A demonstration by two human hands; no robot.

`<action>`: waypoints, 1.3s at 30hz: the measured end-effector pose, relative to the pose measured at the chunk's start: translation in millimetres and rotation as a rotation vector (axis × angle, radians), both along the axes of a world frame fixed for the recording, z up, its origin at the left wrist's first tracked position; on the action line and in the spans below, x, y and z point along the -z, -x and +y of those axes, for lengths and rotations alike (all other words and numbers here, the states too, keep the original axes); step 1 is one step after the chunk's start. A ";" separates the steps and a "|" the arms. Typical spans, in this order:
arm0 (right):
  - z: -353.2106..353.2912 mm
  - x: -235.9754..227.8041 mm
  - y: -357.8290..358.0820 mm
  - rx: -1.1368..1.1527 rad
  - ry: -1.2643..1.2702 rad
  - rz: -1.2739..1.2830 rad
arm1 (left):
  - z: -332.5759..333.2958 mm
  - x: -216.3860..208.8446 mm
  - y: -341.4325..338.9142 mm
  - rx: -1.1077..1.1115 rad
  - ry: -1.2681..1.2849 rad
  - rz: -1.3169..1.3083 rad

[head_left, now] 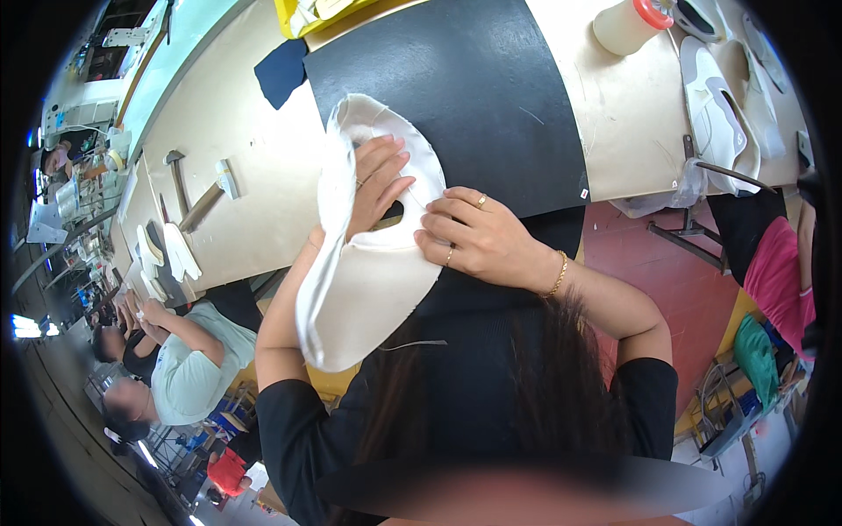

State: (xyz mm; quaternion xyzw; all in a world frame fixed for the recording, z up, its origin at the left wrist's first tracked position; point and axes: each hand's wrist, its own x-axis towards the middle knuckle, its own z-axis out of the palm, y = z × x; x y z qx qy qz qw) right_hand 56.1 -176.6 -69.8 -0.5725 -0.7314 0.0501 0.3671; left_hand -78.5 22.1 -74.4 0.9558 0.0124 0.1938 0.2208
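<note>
White fabric shoe upper (373, 298) is held in both hands at the black mat's (500, 96) near edge: left hand (379, 186) tucked inside, presumably for support, right hand (469, 235) gripping its inner edge, exact pinch hard to make out. Beyond, the mat leaves working room; on the surface (263, 167), a hammer (208, 201) lies left of it, a red-lidded jar (621, 28) right.

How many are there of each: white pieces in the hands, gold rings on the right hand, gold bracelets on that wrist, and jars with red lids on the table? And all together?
White piece: 1
Gold rings: 2
Gold bracelet: 1
Red-lidded jar: 1
Total: 5
</note>
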 end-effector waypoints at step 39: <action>63.4 39.1 -66.5 0.070 0.237 -0.297 | 9.2 42.6 9.5 -0.078 0.214 0.193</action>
